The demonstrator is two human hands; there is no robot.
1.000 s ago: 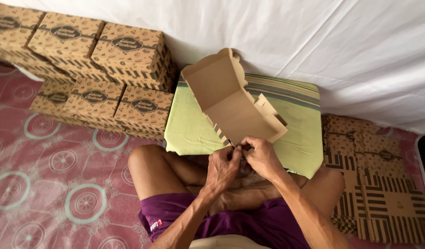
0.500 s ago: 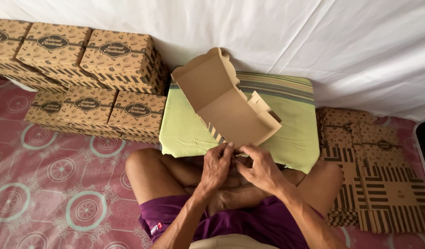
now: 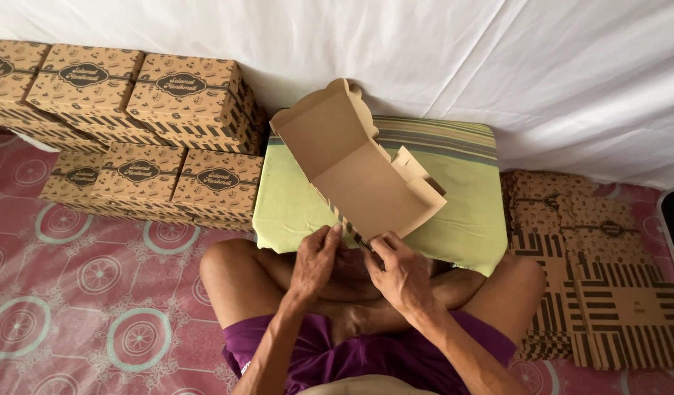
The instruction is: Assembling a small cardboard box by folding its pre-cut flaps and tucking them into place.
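Observation:
A half-folded brown cardboard box (image 3: 359,172) with its lid flap raised is tilted over a green cushion (image 3: 454,212). My left hand (image 3: 315,260) pinches the box's near bottom edge. My right hand (image 3: 403,274) grips the same striped edge just to the right. I sit cross-legged in purple shorts, both hands above my knees.
Stacks of folded patterned boxes (image 3: 139,117) stand at the left against a white sheet (image 3: 498,66). A pile of flat unfolded box blanks (image 3: 600,278) lies on the right. A pink patterned mat (image 3: 81,307) covers the floor.
The box has stayed in both hands while the view shifted slightly. My fingers have worked along the box's near edge, and the box has tilted a little more upright.

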